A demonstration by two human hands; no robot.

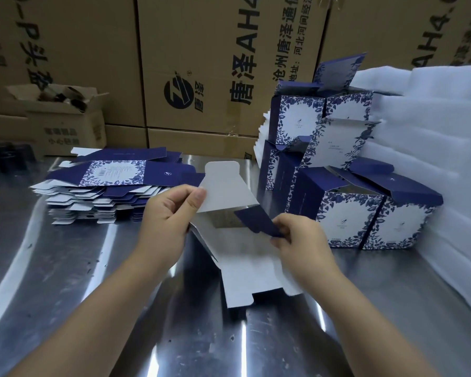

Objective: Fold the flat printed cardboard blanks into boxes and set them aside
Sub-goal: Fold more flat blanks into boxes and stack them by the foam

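Over the middle of the shiny steel counter (65,268), the person holds a partly folded cardboard blank (242,270) between both hands, its plain white inner side facing up and its near end resting on the metal. The left hand (166,216) pinches the left edge of a tall white flap (226,186) that stands up at the far side of the blank, thumb on the near face. The right hand (299,240) pinches a dark blue side flap (256,221) between thumb and fingers, bent inward across the opening. The two hands are close together, each clamped on its own flap. To the left lies a fanned stack of flat blanks (106,191), the top one showing navy panels and a blue floral border. To the right, folded boxes (346,216) with the same blue-and-white floral print are piled in two layers, several with their lids open, against thick white foam sheets (433,131). Large brown shipping cartons (201,63) with black printed lettering form a wall behind the counter, and a smaller open carton (63,118) sits at the far left.
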